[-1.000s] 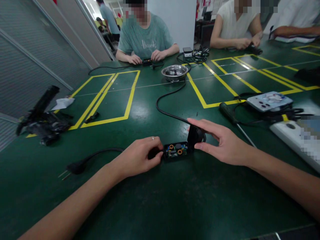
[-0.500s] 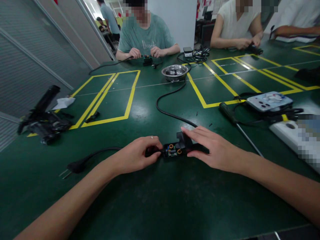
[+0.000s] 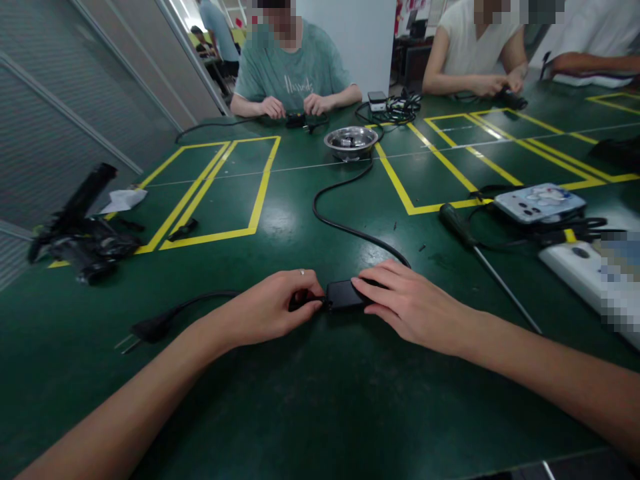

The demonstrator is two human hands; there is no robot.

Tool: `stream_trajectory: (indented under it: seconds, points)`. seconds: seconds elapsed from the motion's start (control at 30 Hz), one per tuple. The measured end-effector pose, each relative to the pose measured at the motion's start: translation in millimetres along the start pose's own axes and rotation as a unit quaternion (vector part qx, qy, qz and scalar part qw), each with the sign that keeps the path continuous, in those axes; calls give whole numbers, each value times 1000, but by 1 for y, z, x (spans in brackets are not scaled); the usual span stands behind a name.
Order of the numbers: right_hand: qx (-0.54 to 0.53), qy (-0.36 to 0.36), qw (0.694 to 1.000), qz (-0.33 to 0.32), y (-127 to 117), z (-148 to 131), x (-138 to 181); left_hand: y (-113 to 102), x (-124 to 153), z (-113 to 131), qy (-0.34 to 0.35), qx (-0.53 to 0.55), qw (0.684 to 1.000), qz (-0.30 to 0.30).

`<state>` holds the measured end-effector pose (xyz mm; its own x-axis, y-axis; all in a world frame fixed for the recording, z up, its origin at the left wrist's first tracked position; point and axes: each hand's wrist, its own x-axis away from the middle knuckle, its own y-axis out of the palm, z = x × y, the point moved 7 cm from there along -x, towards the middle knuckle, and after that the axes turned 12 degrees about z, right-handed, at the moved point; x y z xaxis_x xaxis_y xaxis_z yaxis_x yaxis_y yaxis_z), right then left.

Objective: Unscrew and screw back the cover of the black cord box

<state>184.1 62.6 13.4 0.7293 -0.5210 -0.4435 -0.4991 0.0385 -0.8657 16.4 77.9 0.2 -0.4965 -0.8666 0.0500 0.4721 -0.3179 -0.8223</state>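
Observation:
A small black plastic case [image 3: 344, 295] lies on the green table in front of me, its cover over the circuit board. My left hand [image 3: 283, 307] is closed, thumb and fingers pinching the power cord [image 3: 210, 297] where it meets the case's left end. That cord runs left to a two-pin plug [image 3: 153, 327]. My right hand [image 3: 407, 300] grips the case's right part, fingers on the cover and thumb along the near side; that end is hidden under the palm. Beyond my right hand, another black cable [image 3: 357, 230] curves away toward a metal bowl [image 3: 351, 141].
A long screwdriver [image 3: 457, 227] lies to the right, near a phone [image 3: 540, 203] and a white device [image 3: 585, 273]. Two small dark screws [image 3: 423, 247] rest beyond my right hand. Black parts [image 3: 95, 240] are heaped at left. Co-workers [image 3: 297, 73] sit across the table.
My right hand has laid the black cover down over the case, so the circuit board and copper coils no longer show. My left hand stays at the cord.

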Motion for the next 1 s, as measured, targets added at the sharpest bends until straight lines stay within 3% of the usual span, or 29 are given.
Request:
stream_trajectory:
  seconds: [0.17,0.33,0.47,0.57,0.67,0.77,0.9,0.97,1.0]
  points:
    - [-1,4,1000,-15,3,1,-3,0,0,0,-1,6,1000,1]
    - [-35,12,999,11,-3,10,-2,1,-1,-1,1,3,1000,4]
    - [-4,95,988,119,-44,46,-1,0,0,-1,13,-13,1000,20]
    - [155,220,948,171,-79,93,11,-3,2,-1,23,-35,999,20]
    - [283,311,898,130,-92,133,27,-7,4,-4,30,-75,997,13]
    - [320,375,868,52,-84,156,42,-12,5,-3,39,-126,991,33]
    - [308,414,857,10,-73,160,50,-17,7,16,79,-170,967,174]
    - [301,425,854,10,-72,160,51,-6,8,32,131,-181,955,195]
    - [299,430,852,8,-71,161,51,4,8,38,155,-188,954,176]
